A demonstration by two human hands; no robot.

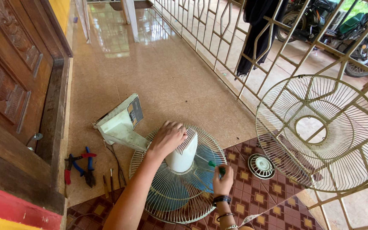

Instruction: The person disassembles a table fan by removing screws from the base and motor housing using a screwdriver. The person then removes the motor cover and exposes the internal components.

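fan: white motor housing (183, 154) sat face-down on rear wire guard (158, 204), blue blades (201, 174) visible thru the wires. lay on tiled floor at edge of patterned mat (273, 200), low centre of view.
base: white fan base w/ control panel (122, 121) tilted up-left of the housing, joined to it by the neck.
L hand (167, 138): palm down, fingers curled over top of motor housing, gripping it.
R hand (223, 181): closed around green-handled screwdriver (216, 167), tip toward guard beside housing.
front guard: 2nd wire guard (322, 132) leaned upright against metal railing (235, 51), right side, well apart from fan.
small parts: round ribbed cap (261, 166) on mat between fan and front guard.
tools: red/blue pliers (79, 168) + thin drivers (108, 183) on floor left of fan, near wooden door (13, 85).
room: open tile beyond fan toward top; door frame bounded left, railing bounded right.
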